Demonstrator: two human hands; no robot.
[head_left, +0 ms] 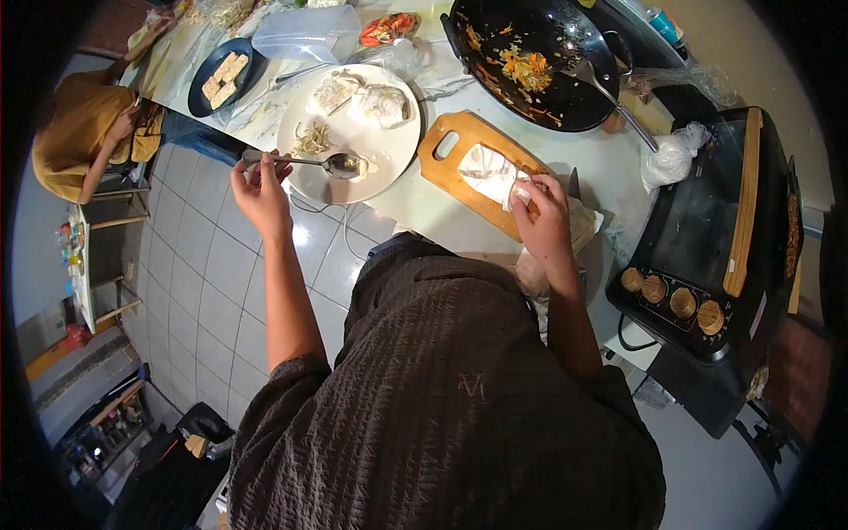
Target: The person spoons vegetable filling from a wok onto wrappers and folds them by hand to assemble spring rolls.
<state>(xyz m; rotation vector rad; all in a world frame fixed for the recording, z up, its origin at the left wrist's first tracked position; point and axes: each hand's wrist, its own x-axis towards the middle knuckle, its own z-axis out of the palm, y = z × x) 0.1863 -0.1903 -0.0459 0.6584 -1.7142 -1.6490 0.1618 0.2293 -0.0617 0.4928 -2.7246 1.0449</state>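
My left hand (263, 193) is closed around the handle of a metal spoon (305, 161). The spoon's bowl is over a large cream plate (389, 181), beside a dab of pale paste (366, 168). Also on that plate are a small heap of bean sprouts (313, 139) and two pale wrapped food parcels (380, 106). To the right, a thin white wrapper (488, 170) lies folded on a wooden cutting board (439, 166). My right hand (545, 221) pinches the wrapper's near right edge; its fingertips partly cover that edge.
A black wok (481, 84) holds shredded vegetables and a ladle (623, 110). A tied bag of white powder (673, 157) sits by a black electric grill (698, 221). A dark pan (208, 93) with pale blocks is far left, near another person in a mustard top (84, 132).
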